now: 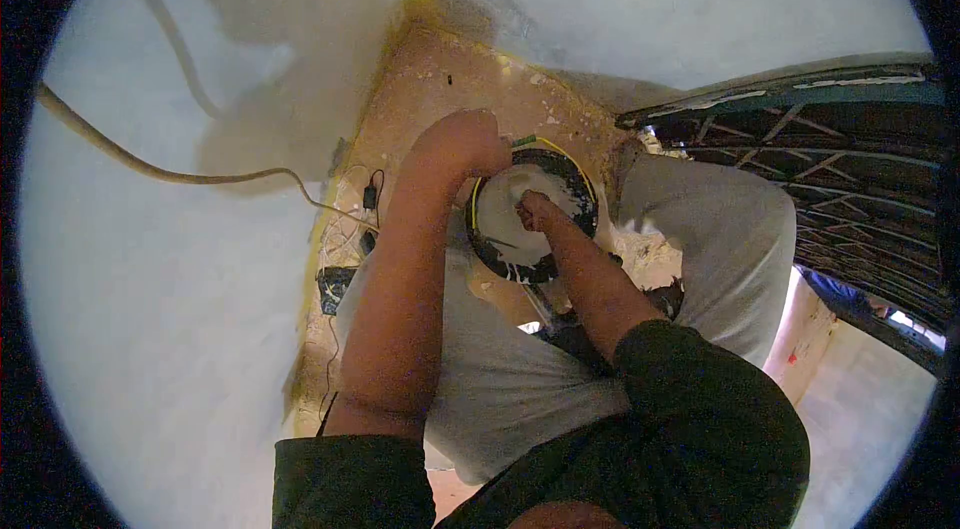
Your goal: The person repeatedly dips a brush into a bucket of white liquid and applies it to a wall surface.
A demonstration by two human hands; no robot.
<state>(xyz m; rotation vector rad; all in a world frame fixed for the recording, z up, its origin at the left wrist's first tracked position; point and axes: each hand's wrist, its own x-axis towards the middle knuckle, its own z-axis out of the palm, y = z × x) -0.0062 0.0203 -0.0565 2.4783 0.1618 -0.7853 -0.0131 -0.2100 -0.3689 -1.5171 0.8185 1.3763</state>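
Between my knees, my left hand (pixel 478 144) grips the black bucket (pixel 580 191) rim. My right hand (pixel 535 212) is clenched inside over white paste (pixel 510 214).

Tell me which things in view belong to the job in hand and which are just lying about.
In hand:
- black bucket holding white paste
- left hand on the bucket's rim
- right hand down in the paste; what it holds cannot be told

Lying about:
- loose wires and small black plug on the floor
- cable along the white wall
- dark metal grille
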